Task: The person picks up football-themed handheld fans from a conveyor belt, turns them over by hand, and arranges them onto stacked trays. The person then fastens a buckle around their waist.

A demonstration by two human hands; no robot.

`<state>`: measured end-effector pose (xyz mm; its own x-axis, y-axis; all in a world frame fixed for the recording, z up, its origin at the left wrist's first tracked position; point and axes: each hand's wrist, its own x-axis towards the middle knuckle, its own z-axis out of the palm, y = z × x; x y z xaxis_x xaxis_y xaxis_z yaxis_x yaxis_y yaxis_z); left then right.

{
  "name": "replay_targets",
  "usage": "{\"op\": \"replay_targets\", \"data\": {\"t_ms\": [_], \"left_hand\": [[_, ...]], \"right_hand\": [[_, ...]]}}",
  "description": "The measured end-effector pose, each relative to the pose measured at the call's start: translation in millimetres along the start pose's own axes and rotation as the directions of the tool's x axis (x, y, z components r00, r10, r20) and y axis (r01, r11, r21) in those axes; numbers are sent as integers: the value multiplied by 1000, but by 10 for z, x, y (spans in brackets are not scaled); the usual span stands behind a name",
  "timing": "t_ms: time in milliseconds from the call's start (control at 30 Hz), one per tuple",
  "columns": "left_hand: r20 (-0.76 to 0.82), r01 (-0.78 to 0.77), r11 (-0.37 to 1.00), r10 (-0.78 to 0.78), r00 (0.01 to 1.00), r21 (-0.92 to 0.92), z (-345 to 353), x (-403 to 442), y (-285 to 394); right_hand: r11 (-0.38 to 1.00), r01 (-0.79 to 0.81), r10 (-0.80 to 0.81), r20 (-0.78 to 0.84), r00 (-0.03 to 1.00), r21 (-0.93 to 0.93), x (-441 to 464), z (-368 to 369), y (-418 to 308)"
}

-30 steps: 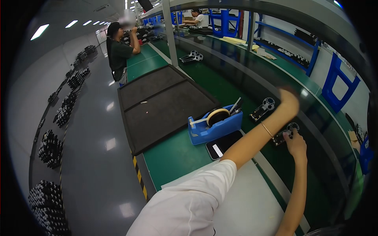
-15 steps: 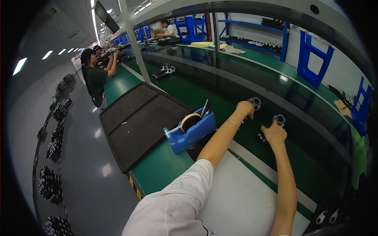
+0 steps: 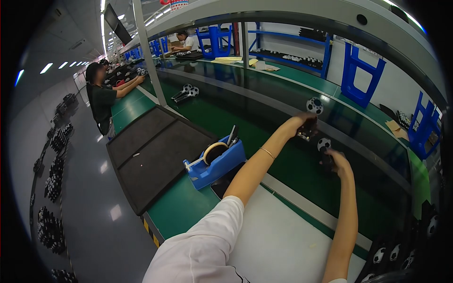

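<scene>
Because dark bodies are apparently gripped, patterned ends show: far football-headed piece (image 3: pixel 314 106), grasped by left hand (image 3: pixel 302 123), blurred; near football-headed piece (image 3: pixel 324 144), grasped by right hand (image 3: pixel 341 162); both above dark green surface (image 3: pixel 292 177). Tape dispenser (image 3: pixel 219 169): left, on green table (image 3: pixel 181 214), presumably for easy reach.

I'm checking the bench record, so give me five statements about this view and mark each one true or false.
1. The left grip is on a soccer-ball-patterned part. True.
2. The right grip rests on the black tray. False: it is on another soccer-ball-patterned part.
3. The tape dispenser is red. False: it is blue.
4. Two more soccer-ball-patterned parts lie farther off, away from both grips. True.
5. The bracelet is on the right arm. False: it is on the left one.
</scene>
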<state>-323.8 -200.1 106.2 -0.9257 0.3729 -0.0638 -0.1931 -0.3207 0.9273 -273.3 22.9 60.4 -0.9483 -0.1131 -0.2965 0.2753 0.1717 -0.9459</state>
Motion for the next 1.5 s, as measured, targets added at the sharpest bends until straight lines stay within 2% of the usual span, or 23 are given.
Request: {"op": "replay_targets", "data": {"t_ms": [33, 100, 167, 233, 300, 333, 400, 433, 467, 500, 533, 567, 600, 633, 667, 767, 1000, 1067, 1200, 1267, 1300, 1367, 1500], "left_hand": [[7, 2, 1000, -2, 1000, -1, 81, -69, 84], [173, 8, 837, 104, 980, -547, 222, -169, 180], [230, 25, 780, 154, 961, -625, 279, -130, 195], [239, -60, 737, 294, 926, -673, 365, -215, 245], [263, -48, 728, 308, 914, -684, 446, -303, 350], [258, -78, 736, 332, 907, -673, 484, -336, 389], [300, -102, 760, 371, 879, -642, 580, -448, 402], [344, -108, 776, 395, 852, -622, 619, -519, 439], [348, -149, 808, 401, 847, -569, 673, -591, 471], [399, -153, 820, 420, 815, -551, 683, -607, 475], [444, -164, 830, 439, 781, -533, 671, -619, 485], [610, -125, 858, 449, 653, -497, 567, -561, 485], [559, -191, 847, 479, 677, -496, 673, -667, 513], [502, -259, 833, 511, 697, -488, 792, -817, 549], [510, -260, 824, 526, 681, -503, 842, -863, 553], [512, -299, 801, 571, 642, -518, 949, -983, 577], [565, -342, 801, 592, 576, -491, 1052, -1144, 600], [544, -334, 786, 607, 579, -520, 1105, -1198, 598], [556, -329, 793, 599, 576, -513, 1164, -1251, 582], [544, -366, 808, 584, 602, -462, 1203, -1283, 566], [548, -358, 810, 580, 603, -464, 1216, -1276, 549], [587, -310, 782, 615, 526, -541, 1241, -1258, 519], [604, -274, 784, 609, 514, -558, 1263, -1277, 508]], "right_hand": [[1000, -1, 1, -8, 1000, 1, -112, -17, -54], [857, -4, -73, 130, 989, 515, -320, 29, -119], [823, 6, -61, 78, 995, 568, -290, 30, -204], [793, 20, -39, 18, 999, 609, -311, -6, -309], [772, 133, -173, 4, 985, 621, -436, -9, -473], [771, 135, -160, -16, 987, 622, -517, -3, -571], [749, 181, -304, 88, 949, 638, -771, -39, -749], [745, 202, -294, 42, 955, 636, -919, 2, -833], [771, 352, -390, -44, 920, 531, -1055, 96, -926], [775, 486, -487, -109, 867, 403, -1165, 120, -991], [776, 496, -481, -143, 865, 390, -1253, 57, -1021], [746, 538, -548, -96, 831, 393, -1323, 6, -1041], [714, 575, -612, -42, 790, 401, -1397, -5, -1070], [706, 593, -611, -89, 786, 388, -1502, 68, -1113], [706, 596, -610, -97, 786, 382, -1526, 89, -1113], [540, 686, -751, -89, 654, 487, -1598, 172, -1134], [480, 738, -802, -103, 588, 474, -1693, 162, -1136], [385, 723, -847, -93, 524, 574, -1666, 174, -1121], [367, 649, -792, -142, 594, 666, -1693, 243, -1100], [365, 605, -859, 5, 512, 708, -1618, 190, -1090], [364, 608, -857, -1, 515, 706, -1603, 175, -1099], [309, 533, -918, 100, 383, 788, -1584, 164, -1109], [300, 501, -903, 72, 423, 812, -1648, 195, -1125]]}}
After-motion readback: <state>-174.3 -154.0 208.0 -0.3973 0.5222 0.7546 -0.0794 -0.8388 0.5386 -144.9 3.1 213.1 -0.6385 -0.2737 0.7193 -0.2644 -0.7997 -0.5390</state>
